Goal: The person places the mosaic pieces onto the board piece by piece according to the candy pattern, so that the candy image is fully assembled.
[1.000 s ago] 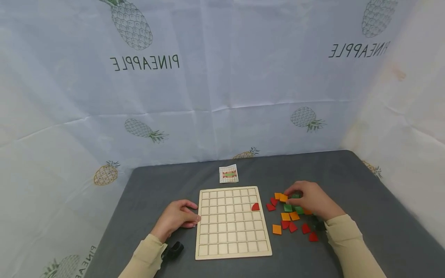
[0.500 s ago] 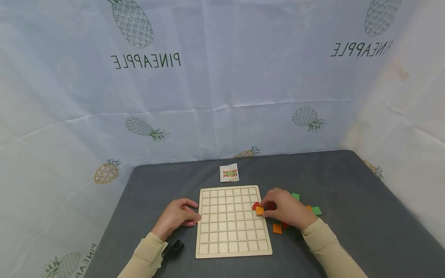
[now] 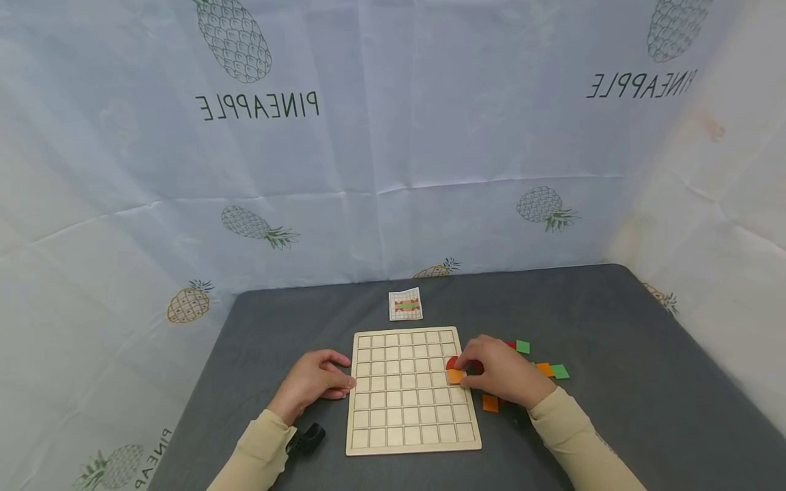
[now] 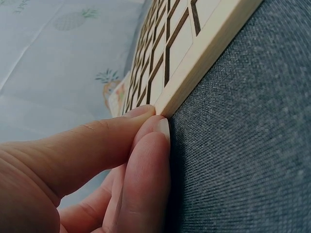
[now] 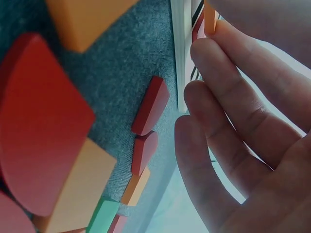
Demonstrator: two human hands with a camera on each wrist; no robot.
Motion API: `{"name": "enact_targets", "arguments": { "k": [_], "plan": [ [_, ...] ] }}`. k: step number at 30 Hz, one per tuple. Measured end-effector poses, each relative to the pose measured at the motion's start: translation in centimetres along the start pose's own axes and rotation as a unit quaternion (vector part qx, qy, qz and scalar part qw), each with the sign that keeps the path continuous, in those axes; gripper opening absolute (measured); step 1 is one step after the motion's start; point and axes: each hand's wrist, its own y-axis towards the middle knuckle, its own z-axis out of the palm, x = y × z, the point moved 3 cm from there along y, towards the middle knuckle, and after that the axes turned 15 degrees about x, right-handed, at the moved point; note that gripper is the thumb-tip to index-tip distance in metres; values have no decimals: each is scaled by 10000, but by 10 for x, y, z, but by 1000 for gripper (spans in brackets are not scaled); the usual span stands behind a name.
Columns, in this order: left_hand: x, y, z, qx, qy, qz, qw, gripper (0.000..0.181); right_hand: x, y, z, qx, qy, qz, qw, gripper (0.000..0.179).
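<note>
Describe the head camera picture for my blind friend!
A person's right hand holds an orange square at the right side of a wooden grid board, beside a red piece. The left hand holds the board's left edge; a patterned card lies beyond it.

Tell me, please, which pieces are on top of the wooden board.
A red piece; beside it, the right hand pinches an orange square. The hand covers parts of both.

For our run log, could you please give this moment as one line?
left hand: holds edge of grid board | right hand: pinches orange tile beside red tile
</note>
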Motion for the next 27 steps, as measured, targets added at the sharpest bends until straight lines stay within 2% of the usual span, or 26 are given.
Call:
{"name": "enact_targets", "arguments": {
  "k": [13,27],
  "plan": [
    [-1,3,0,-33,-15,-29,10000,46,-2,2,4,-46,58,-124,9999,20],
    [0,3,0,-122,26,-72,9999,45,-1,4,5,-26,-132,153,9998,14]
  ]
}}
